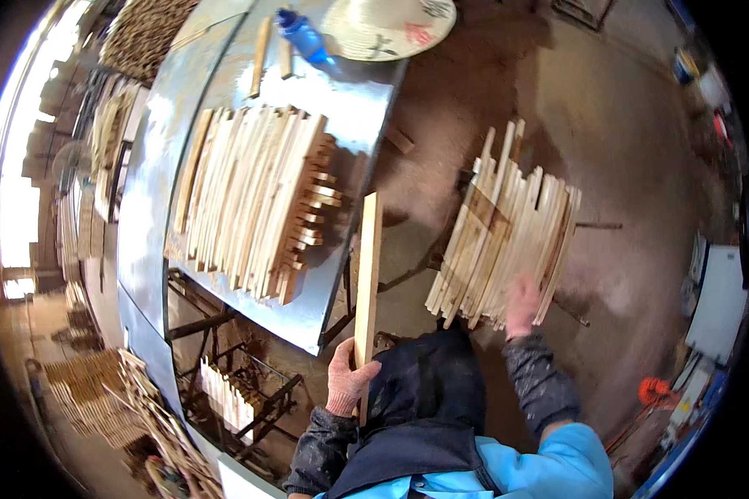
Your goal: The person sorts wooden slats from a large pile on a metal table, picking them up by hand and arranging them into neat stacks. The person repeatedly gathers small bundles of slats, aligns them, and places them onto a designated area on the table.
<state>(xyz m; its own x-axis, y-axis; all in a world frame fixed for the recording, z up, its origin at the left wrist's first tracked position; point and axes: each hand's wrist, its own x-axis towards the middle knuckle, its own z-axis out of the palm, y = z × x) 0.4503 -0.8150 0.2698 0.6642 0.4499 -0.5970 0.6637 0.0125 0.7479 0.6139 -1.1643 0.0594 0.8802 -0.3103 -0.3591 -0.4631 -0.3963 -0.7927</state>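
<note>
In a pinkish work glove, my left hand (349,379) is closed round the lower part of a long, pale wooden strip (368,279), which points away from me beside the table edge. My right hand (522,308), also gloved, is at the near end of a stack of wooden strips (495,241) on the right. Its fingers are blurred against the wood, so whether they grip a strip does not show. Strips in that stack lie side by side with uneven ends, a few sticking out at the far side.
Left of me, a metal-topped table (341,224) bears a layered pile of strips (254,195). A blue bottle (305,38), a straw hat (384,27) and two loose wood pieces are at its far end. Below it is a dark metal frame (266,424); more wood (91,395) is stacked at lower left.
</note>
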